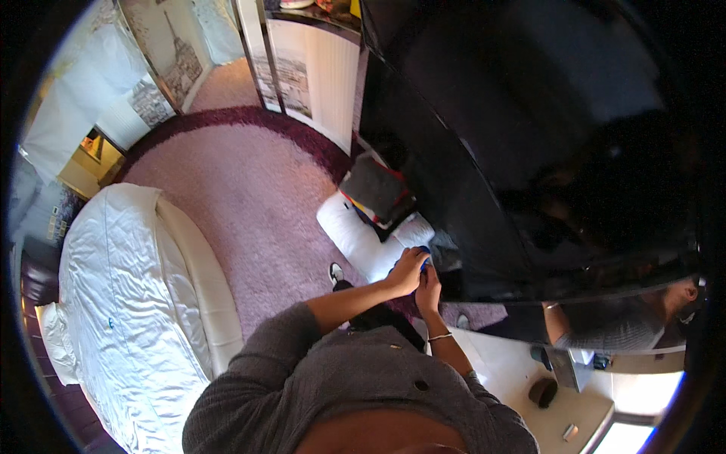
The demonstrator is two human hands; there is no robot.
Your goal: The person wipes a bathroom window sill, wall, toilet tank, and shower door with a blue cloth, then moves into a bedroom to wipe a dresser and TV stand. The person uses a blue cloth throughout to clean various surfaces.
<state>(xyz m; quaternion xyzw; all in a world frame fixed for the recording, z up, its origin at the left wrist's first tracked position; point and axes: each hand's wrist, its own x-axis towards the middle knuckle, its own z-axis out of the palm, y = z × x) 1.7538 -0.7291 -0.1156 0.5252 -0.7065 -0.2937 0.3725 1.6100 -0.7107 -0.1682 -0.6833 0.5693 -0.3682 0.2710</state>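
Note:
My left hand (407,273) and my right hand (429,290) meet in front of my body. Both are closed around a small blue item (425,264), which looks like cloth and is mostly covered by my fingers. A white bracelet circles my right wrist. Just past my hands lies a bulky white padded piece of bedding (349,230). A stack of folded dark grey fabric (374,187), with red and yellow showing at its edges, sits beyond it, close to the black furniture. Shading hides what supports the stack.
Glossy black furniture (431,130) rises on my right, and a reflection of a person shows near its lower edge. A bed with a white cover (130,295) stands on the left. Pink carpet (249,193) lies between, and mirrored panels (317,79) are at the back.

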